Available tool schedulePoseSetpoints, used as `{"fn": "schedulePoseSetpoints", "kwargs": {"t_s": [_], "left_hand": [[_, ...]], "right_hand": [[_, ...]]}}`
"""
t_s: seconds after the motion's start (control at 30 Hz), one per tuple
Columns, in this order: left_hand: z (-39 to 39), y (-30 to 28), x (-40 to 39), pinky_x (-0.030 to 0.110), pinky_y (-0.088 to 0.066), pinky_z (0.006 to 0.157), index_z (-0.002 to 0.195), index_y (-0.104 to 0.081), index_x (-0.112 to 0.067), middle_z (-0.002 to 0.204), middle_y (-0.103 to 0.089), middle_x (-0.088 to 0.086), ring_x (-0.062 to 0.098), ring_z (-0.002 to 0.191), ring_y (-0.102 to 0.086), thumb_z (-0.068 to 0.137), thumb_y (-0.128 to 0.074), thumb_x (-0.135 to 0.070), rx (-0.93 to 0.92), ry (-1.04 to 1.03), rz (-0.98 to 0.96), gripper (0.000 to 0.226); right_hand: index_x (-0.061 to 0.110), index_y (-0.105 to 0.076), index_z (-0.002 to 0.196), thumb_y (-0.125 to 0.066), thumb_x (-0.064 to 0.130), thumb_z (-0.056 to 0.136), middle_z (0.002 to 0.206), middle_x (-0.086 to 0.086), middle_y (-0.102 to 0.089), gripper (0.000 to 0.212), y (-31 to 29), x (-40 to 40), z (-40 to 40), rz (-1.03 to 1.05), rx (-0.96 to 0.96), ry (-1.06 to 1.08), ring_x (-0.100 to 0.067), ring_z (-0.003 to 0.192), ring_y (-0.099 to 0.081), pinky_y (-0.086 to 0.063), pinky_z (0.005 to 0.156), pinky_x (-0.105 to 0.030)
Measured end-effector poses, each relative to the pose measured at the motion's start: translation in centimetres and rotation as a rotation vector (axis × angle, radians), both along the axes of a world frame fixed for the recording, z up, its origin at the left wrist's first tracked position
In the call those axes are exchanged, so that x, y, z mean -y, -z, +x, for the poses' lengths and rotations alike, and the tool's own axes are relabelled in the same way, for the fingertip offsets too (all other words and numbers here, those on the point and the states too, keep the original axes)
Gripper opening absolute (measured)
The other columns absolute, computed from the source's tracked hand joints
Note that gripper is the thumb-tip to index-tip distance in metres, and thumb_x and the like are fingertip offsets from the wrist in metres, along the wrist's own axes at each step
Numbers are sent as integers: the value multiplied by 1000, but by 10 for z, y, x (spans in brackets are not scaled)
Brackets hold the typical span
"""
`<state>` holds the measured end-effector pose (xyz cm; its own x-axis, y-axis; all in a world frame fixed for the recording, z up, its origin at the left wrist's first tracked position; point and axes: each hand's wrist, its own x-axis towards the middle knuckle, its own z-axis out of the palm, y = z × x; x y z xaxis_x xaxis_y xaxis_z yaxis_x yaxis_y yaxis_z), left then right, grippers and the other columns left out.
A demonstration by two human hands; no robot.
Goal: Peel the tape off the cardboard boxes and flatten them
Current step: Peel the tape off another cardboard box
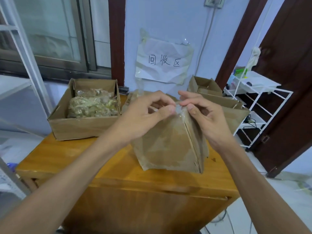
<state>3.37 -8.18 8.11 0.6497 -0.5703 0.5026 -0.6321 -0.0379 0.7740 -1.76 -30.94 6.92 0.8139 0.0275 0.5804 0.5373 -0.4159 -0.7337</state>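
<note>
We see the left hand and the right hand meeting fingertip to fingertip, both pinching clear tape at the top edge of the cardboard box, which stands directly beneath them on the wooden table.

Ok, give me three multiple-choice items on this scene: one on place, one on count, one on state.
1. The open box of crumpled tape sits:
A. left of the held box
B. on the floor
C. on the white rack

2. Handwritten characters on the wall sign:
A. one
B. three
C. five

3. The left hand and right hand are:
A. flat on the table
B. hanging idle
C. pinching clear tape at the cardboard box's top

Answers: A, it rests on the wooden table left of it; B, three are written; C, fingertips meet there.
</note>
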Motion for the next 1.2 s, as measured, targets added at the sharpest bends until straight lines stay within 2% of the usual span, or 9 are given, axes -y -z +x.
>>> {"fn": "schedulePoseSetpoints", "kwargs": {"t_s": [0.17,0.27,0.4,0.5,0.67,0.83,0.97,1.1,1.2], "left_hand": [[-5,6,12,15,-45,80,103,-71,-29,103,-63,-13,12,99,-63,74,-87,-53,229,-104,73,41],[-7,9,19,19,-44,75,95,-74,-22,97,-63,-15,10,92,-64,81,-86,-44,315,-125,1,28],[-19,14,30,39,-51,67,85,-72,-24,91,-62,-12,14,82,-62,95,-72,-37,431,-214,-34,17],[-20,16,40,44,-51,64,82,-72,-24,87,-62,-10,17,80,-62,97,-68,-34,337,-172,-62,19],[-8,13,46,48,-56,82,92,-80,-21,91,-73,-7,20,93,-69,93,-76,-27,121,0,-41,7],[-2,14,56,43,-55,86,100,-80,-30,98,-74,-15,10,98,-68,94,-73,-29,213,-10,68,9],[1,17,66,41,-51,85,102,-77,-34,102,-70,-21,8,98,-60,82,-71,-58,397,-45,168,32],[-2,29,74,34,-43,83,103,-67,-29,103,-64,-15,13,95,-54,72,-73,-71,587,-156,301,52],[-1,41,77,36,-34,88,103,-64,-31,104,-63,-17,13,98,-55,70,-66,-77,651,-229,285,57]], "right_hand": [[8,-75,110,-58,11,106,137,-7,-68,17,0,-1,-1,17,-29,14,-21,134,-60,-45,114,-37],[7,-74,109,-58,14,105,137,-8,-68,18,5,5,-4,56,-29,7,-25,136,-59,-44,117,-46],[8,-73,109,-59,17,105,140,-12,-65,17,15,13,-12,109,-15,-5,-32,139,-56,-38,119,-62],[5,-72,110,-59,15,105,142,-15,-64,17,21,18,-18,178,-23,-7,-33,142,-53,-36,119,-65],[7,-71,109,-58,20,105,148,-10,-61,20,32,31,-27,348,-104,18,-33,145,-50,-34,120,-66],[15,-72,103,-58,26,103,152,-8,-58,17,44,32,-29,571,-198,-42,-35,147,-48,-34,122,-61],[16,-66,105,-52,26,107,153,-11,-57,17,52,28,-23,720,-277,-61,-26,132,-60,-56,101,-39],[17,-61,100,-45,21,112,113,2,-71,20,68,18,-15,826,-339,-41,-14,97,-64,-57,72,-25],[19,-57,97,-40,15,115,101,6,-71,25,72,13,-12,889,-352,-38,-10,87,-65,-55,63,-24]]}}
